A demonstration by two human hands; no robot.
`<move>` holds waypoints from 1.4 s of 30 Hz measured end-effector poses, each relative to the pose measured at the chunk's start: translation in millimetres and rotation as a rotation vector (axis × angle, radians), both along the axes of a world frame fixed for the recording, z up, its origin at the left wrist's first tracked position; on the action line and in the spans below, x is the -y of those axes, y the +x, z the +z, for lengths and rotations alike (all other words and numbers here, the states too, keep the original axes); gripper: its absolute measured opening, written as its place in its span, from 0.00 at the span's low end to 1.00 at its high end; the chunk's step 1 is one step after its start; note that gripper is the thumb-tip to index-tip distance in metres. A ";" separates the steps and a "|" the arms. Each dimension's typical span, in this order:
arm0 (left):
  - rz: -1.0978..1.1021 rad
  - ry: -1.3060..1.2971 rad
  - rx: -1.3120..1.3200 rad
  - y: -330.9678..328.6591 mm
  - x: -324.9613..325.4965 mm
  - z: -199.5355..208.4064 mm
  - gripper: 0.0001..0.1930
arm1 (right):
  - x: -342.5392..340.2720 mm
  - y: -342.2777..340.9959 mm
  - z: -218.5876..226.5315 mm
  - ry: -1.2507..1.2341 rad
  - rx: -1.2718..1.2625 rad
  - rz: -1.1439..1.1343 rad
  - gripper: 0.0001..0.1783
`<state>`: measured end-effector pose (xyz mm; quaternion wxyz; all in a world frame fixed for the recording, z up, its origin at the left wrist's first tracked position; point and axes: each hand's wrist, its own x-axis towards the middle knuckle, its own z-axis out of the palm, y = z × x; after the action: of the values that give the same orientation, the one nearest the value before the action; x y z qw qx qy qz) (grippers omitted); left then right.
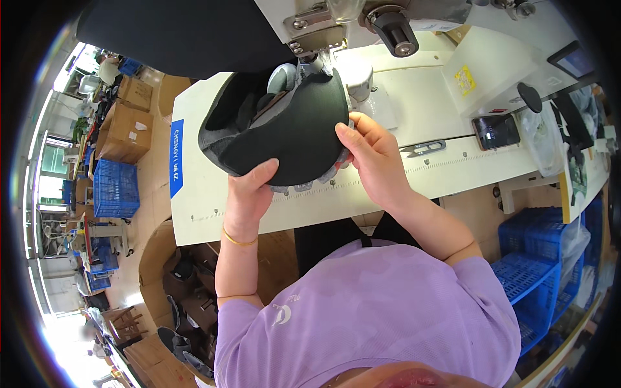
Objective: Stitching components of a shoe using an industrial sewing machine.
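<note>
A dark grey-black cap (294,139) is held up at the needle area of a sewing machine (317,40), with its smooth curved brim toward me. My left hand (252,191) grips the near left edge, thumb on top and fingers hidden underneath. At the right edge of the brim, my right hand (375,155) pinches with the thumb above and the fingers bent below. Grey material shows under the brim between my hands. The cap's far side reaches under the machine head, where the needle itself is hard to make out.
Thread snips (424,149) and a phone (496,132) lie on the white machine table (213,207), right of the cap. Blue crates (527,271) stand at lower right. A cardboard box (152,258) with dark pieces sits below left. More boxes (126,132) and a blue crate (116,187) are farther left.
</note>
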<state>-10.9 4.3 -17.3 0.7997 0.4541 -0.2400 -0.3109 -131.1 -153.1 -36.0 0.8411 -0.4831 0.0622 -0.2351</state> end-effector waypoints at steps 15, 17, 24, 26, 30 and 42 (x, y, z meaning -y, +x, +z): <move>-0.046 -0.013 0.063 14.6 8.9 0.0 0.18 | 3.5 8.6 0.4 -0.031 -0.027 0.012 0.14; -0.050 -0.006 0.066 17.6 12.4 2.5 0.18 | 5.6 13.2 -0.1 -0.034 -0.018 0.003 0.14; -0.078 -0.038 0.064 19.7 20.1 2.7 0.17 | 7.5 20.0 0.3 -0.037 0.007 -0.055 0.13; -0.070 -0.029 0.071 20.4 22.2 -0.3 0.17 | 9.2 19.6 -0.2 -0.054 0.003 -0.054 0.13; -0.051 -0.040 0.088 14.2 28.2 1.9 0.18 | 11.2 20.4 1.8 -0.081 0.004 -0.070 0.12; -0.019 -0.025 0.111 12.2 38.7 1.1 0.17 | 11.7 22.5 8.0 -0.013 0.014 -0.072 0.12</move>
<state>1.2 -34.3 -16.2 0.7878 0.4585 -0.2920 -0.2897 -108.7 -164.8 -28.0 0.8293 -0.4846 0.0720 -0.2689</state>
